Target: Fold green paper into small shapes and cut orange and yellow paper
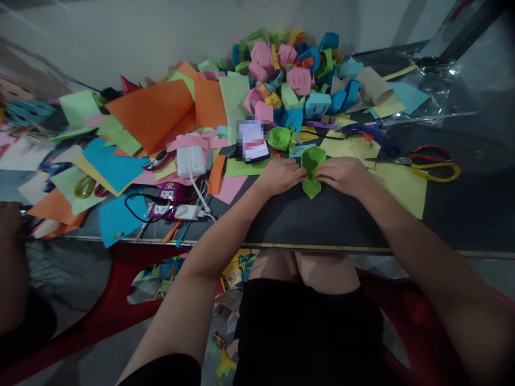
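A folded piece of bright green paper point(313, 161) stands on the dark tabletop, cupped at the top and pointed at the bottom. My left hand point(283, 176) pinches its left side, and my right hand point(340, 173) grips its right side with the fingertips. Just behind my left hand sits another green folded paper piece point(280, 138), beside a phone point(252, 140) with a lit screen. Under my right forearm and beyond it lies a sheet of yellow paper point(402, 185).
Scissors with red and yellow handles point(436, 163) and a blue glue gun point(372, 134) lie to the right. A heap of folded paper shapes point(300, 80) stands at the back. Left are orange sheets point(153, 110), a white charger point(190, 161) and a purple power strip point(171, 195). Another person's arm point(12, 262) shows far left.
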Action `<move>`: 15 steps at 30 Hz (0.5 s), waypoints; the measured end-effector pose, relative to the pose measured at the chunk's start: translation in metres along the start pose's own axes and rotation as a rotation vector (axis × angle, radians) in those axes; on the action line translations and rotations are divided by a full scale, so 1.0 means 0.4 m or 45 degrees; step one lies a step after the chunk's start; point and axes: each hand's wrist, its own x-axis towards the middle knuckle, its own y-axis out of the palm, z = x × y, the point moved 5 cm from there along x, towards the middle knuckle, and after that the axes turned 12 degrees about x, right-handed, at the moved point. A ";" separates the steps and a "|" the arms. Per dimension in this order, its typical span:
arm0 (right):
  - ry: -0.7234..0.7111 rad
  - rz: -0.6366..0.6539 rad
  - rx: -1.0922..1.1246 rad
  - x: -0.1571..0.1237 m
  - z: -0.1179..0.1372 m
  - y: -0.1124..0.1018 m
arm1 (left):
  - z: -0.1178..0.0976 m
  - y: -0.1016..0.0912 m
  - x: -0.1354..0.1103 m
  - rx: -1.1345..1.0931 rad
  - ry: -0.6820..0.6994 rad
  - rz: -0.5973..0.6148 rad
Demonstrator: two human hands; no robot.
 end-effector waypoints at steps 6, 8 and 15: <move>0.045 -0.008 -0.273 -0.007 0.034 0.016 | -0.048 -0.018 0.004 0.181 0.000 0.084; 0.038 0.006 -0.333 -0.012 0.053 0.022 | -0.070 -0.025 0.001 0.213 -0.017 0.099; 0.013 0.003 -0.369 -0.055 0.083 0.022 | -0.117 -0.042 -0.027 0.202 -0.082 0.114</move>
